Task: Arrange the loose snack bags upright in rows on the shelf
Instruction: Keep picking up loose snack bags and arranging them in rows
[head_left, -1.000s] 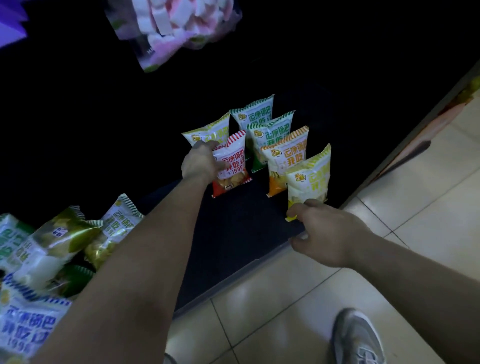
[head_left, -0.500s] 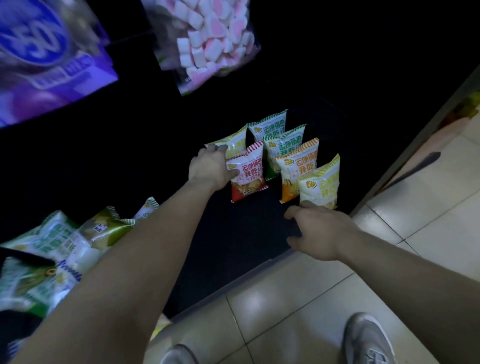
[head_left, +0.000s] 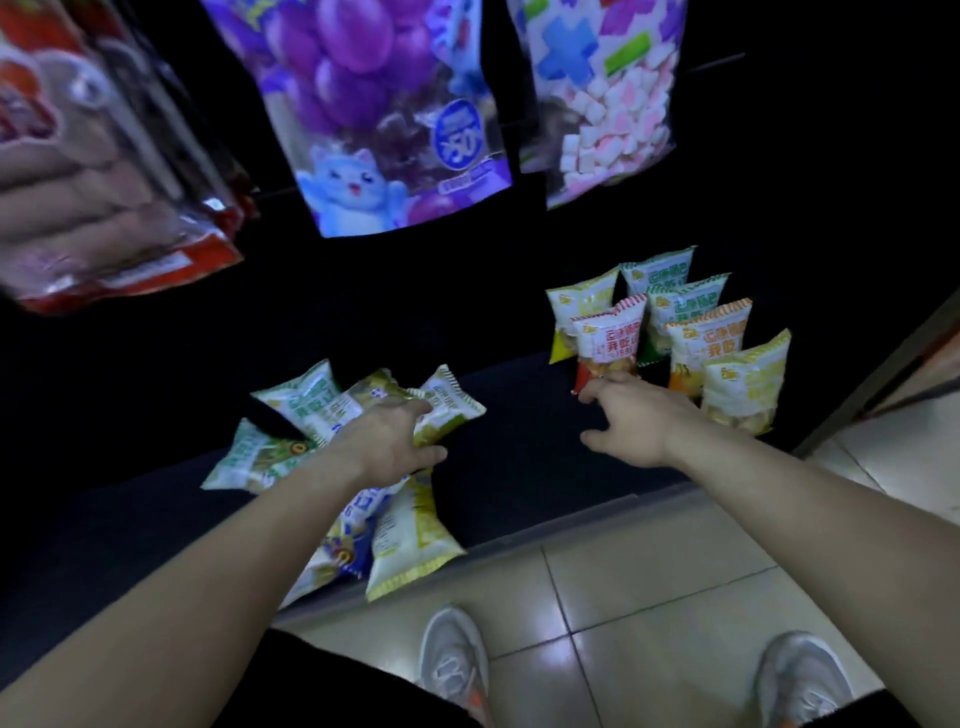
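A: Snack bags (head_left: 358, 452) lie loose in a heap at the shelf's (head_left: 519, 457) front edge, left of middle, some overhanging the edge. Where is the left hand?

B: The left hand (head_left: 387, 441) is on top of the heap, fingers spread and curled down over a yellow-green bag (head_left: 447, 410). Whether it has closed a grip on that bag I cannot tell (the fingertips are hidden behind the hand).

A: And the right?

B: The right hand (head_left: 631, 421) is half open, thumb apart from the fingers, holding nothing. Its fingertips touch the bottom of the red bag (head_left: 608, 340).

A: Where does that bag stand?

B: Upright, at the front of the left row. Six bags stand in two rows (head_left: 675, 332) toward the right end of the shelf, with the yellow bag (head_left: 745, 384) nearest the front edge.

A: Anything above?

B: Hanging packs: a purple pack (head_left: 384, 114) and a marshmallow pack (head_left: 602, 98), both blurred.
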